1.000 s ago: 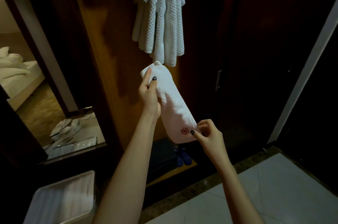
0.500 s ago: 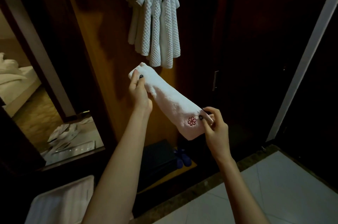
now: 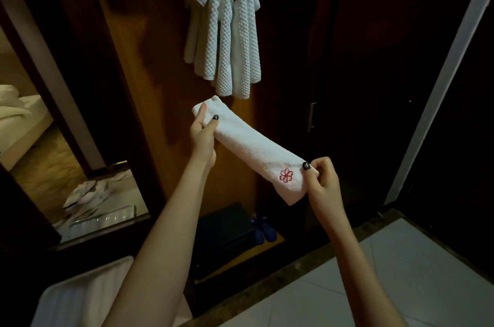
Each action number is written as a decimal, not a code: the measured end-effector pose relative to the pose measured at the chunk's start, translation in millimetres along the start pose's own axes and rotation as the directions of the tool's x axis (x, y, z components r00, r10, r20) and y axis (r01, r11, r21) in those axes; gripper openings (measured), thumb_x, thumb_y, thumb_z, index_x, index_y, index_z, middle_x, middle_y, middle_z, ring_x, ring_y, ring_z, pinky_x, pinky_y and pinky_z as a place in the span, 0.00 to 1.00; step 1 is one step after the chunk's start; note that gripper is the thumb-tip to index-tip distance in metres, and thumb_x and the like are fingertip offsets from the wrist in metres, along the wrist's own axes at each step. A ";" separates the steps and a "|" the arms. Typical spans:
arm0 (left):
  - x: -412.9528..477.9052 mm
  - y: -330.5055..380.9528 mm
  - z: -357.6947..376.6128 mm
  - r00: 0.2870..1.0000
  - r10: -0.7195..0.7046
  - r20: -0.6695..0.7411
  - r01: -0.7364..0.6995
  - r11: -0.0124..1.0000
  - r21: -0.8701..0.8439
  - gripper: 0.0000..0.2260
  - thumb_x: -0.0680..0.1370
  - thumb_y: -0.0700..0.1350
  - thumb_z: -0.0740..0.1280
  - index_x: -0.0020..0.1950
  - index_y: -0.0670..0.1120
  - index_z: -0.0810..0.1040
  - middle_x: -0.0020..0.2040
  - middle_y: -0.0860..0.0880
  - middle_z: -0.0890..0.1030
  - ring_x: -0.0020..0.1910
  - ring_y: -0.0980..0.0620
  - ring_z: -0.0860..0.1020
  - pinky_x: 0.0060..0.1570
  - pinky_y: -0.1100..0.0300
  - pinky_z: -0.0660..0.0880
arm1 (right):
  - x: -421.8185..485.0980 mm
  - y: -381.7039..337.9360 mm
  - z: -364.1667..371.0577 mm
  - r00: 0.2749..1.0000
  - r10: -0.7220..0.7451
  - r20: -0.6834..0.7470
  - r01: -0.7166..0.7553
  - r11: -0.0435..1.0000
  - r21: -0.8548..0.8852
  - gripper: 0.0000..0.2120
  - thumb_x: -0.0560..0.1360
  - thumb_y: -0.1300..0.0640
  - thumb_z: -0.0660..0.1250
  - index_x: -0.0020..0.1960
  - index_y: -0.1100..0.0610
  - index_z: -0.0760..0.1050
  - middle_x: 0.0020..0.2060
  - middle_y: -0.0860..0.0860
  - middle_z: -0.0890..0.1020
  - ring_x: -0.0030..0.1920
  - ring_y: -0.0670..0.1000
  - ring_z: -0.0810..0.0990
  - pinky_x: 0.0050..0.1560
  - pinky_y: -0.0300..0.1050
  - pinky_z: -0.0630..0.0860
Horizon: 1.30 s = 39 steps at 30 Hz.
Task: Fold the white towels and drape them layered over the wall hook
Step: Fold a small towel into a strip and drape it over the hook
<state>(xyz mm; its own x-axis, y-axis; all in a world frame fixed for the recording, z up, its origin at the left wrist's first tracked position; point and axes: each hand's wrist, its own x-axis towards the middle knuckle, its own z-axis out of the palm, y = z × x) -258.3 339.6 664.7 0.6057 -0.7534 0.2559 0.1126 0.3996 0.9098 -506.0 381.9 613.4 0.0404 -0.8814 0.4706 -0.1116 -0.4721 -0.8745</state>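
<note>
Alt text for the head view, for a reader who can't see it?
The left hand and right hand pinch a folded white towel by its ends, a red flower stitched near one end. Above, layered white towels hang on a wooden wall.

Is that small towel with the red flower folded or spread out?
Folded: the towel is a narrow strip held between left hand and right hand.

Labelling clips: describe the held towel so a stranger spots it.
Below the waffle towels hanging on the wooden wall, the left hand and right hand hold a folded towel. Unlike them, it is smooth, with a red stitched flower.
</note>
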 end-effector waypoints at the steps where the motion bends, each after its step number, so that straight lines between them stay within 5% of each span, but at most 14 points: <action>1: -1.3 -0.4 1.4 1.000 -0.010 0.010 0.010 1.000 -0.006 0.24 0.81 0.37 0.63 0.76 0.48 0.65 0.69 0.46 0.71 0.59 0.54 0.75 0.42 0.69 0.77 | -0.6 -1.4 2.1 1.000 0.022 -0.018 -0.022 0.999 0.049 0.09 0.81 0.62 0.62 0.44 0.52 0.70 0.38 0.48 0.74 0.35 0.38 0.74 0.34 0.34 0.71; 3: -2.4 0.1 4.0 0.999 -0.022 0.041 0.022 1.000 -0.006 0.25 0.81 0.37 0.63 0.77 0.48 0.63 0.66 0.48 0.72 0.55 0.57 0.75 0.41 0.70 0.77 | -0.9 0.0 -0.2 0.988 0.130 0.078 -0.145 0.963 0.229 0.01 0.78 0.58 0.67 0.50 0.54 0.76 0.44 0.50 0.80 0.41 0.39 0.81 0.38 0.35 0.76; 5: -1.8 3.1 5.7 0.995 -0.022 0.099 0.019 0.999 0.027 0.26 0.81 0.36 0.62 0.78 0.48 0.61 0.66 0.49 0.71 0.57 0.58 0.75 0.44 0.69 0.77 | -1.1 4.9 -7.1 0.916 0.220 0.335 -0.333 0.882 0.333 0.13 0.73 0.50 0.72 0.53 0.56 0.81 0.47 0.54 0.84 0.45 0.49 0.84 0.43 0.42 0.80; 9: -1.1 12.0 11.2 0.973 0.002 0.230 -0.033 0.991 0.128 0.26 0.80 0.36 0.63 0.77 0.48 0.62 0.73 0.46 0.67 0.68 0.51 0.70 0.61 0.62 0.74 | -0.6 11.6 -11.7 0.732 0.285 0.619 -0.457 0.879 0.135 0.18 0.67 0.50 0.77 0.53 0.58 0.82 0.51 0.62 0.83 0.50 0.56 0.83 0.52 0.51 0.78; 12: -5.2 17.9 16.9 0.957 0.027 0.290 -0.072 0.987 0.147 0.26 0.80 0.35 0.64 0.77 0.48 0.64 0.73 0.45 0.68 0.67 0.53 0.71 0.59 0.65 0.75 | 2.6 8.1 -1.1 0.744 0.312 0.591 -0.443 0.892 0.087 0.16 0.68 0.55 0.76 0.53 0.56 0.78 0.51 0.57 0.83 0.51 0.55 0.84 0.48 0.48 0.80; 15: -9.2 21.4 23.1 0.938 0.034 0.344 -0.090 0.985 0.147 0.26 0.79 0.35 0.64 0.76 0.48 0.64 0.72 0.47 0.69 0.65 0.56 0.72 0.59 0.65 0.74 | 1.6 0.1 14.2 0.744 0.324 0.585 -0.441 0.895 0.066 0.15 0.70 0.48 0.76 0.54 0.51 0.79 0.47 0.52 0.85 0.46 0.52 0.85 0.48 0.48 0.81; 20: -18.9 23.4 29.8 0.878 -0.010 0.478 -0.109 0.969 0.222 0.27 0.78 0.33 0.64 0.76 0.48 0.65 0.74 0.47 0.66 0.69 0.55 0.70 0.68 0.57 0.70 | 7.6 -13.4 28.4 0.755 0.209 0.622 -0.446 0.858 0.254 0.12 0.73 0.49 0.73 0.56 0.48 0.81 0.51 0.53 0.85 0.51 0.54 0.85 0.47 0.44 0.81; 26: -26.7 26.4 35.1 0.868 0.007 0.497 -0.126 0.970 0.207 0.26 0.79 0.33 0.64 0.76 0.47 0.66 0.75 0.47 0.66 0.71 0.54 0.68 0.69 0.54 0.69 | 10.7 -14.8 41.8 0.821 0.185 0.540 -0.441 0.807 0.393 0.16 0.78 0.55 0.66 0.64 0.55 0.74 0.53 0.55 0.84 0.50 0.55 0.83 0.49 0.49 0.81; 30: -25.3 29.6 31.0 0.871 0.000 0.491 -0.062 0.992 0.110 0.26 0.79 0.32 0.63 0.76 0.46 0.64 0.72 0.48 0.69 0.68 0.56 0.72 0.65 0.60 0.72 | 3.4 -9.9 40.4 0.827 0.221 0.517 -0.461 0.793 0.398 0.10 0.80 0.55 0.65 0.59 0.58 0.74 0.46 0.55 0.84 0.43 0.55 0.85 0.39 0.45 0.81; 35: -16.0 35.4 24.1 0.905 0.003 0.424 -0.015 1.000 0.024 0.26 0.79 0.33 0.64 0.76 0.45 0.65 0.63 0.55 0.75 0.64 0.58 0.75 0.58 0.62 0.75 | -5.3 -1.0 34.7 0.727 0.304 0.616 -0.515 0.835 0.196 0.18 0.70 0.46 0.71 0.48 0.61 0.79 0.39 0.56 0.85 0.37 0.51 0.84 0.37 0.40 0.80; 39: -16.5 34.8 20.1 0.909 -0.030 0.417 0.027 1.000 0.013 0.26 0.78 0.33 0.64 0.76 0.46 0.65 0.67 0.51 0.73 0.66 0.56 0.74 0.60 0.61 0.75 | -5.9 9.1 29.8 0.630 0.355 0.691 -0.599 0.788 0.142 0.17 0.70 0.46 0.71 0.47 0.62 0.79 0.38 0.56 0.85 0.37 0.50 0.84 0.37 0.39 0.80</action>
<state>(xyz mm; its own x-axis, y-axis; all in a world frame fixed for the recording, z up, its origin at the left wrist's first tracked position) -280.3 355.4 698.8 0.2188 -0.9141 0.3415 0.1189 0.3723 0.9205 -477.6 382.3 599.1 0.6723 -0.7342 -0.0950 0.0284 0.1538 -0.9877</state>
